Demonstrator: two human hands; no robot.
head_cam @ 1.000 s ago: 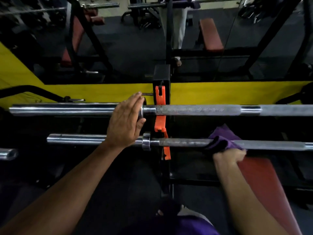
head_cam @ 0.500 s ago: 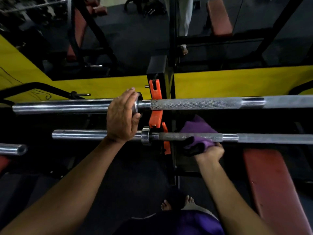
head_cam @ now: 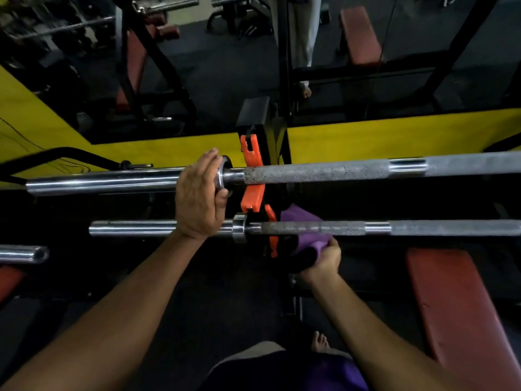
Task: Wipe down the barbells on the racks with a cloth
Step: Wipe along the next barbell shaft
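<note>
A: Why is the left hand laid flat over the upper barbell, fingers straight and together by the collar?

B: My guess is it steadies that bar, or just props the person while they lean in. It grips nothing; the palm rests across the sleeve, with the wrist over the lower barbell

A: And the right hand?

B: Curled tight round the purple cloth, just under the lower bar. The cloth goes up behind the shaft, beside the orange rack hook, so it looks wrapped round the knurled part for rubbing along it

A: Where do the bars sit?

B: Both lie level across the black rack upright, the upper one farther away, the lower nearer

A: Any brand or lettering?

B: None I can read; the steel and the red bench pad show no writing, and the light is dim
</note>
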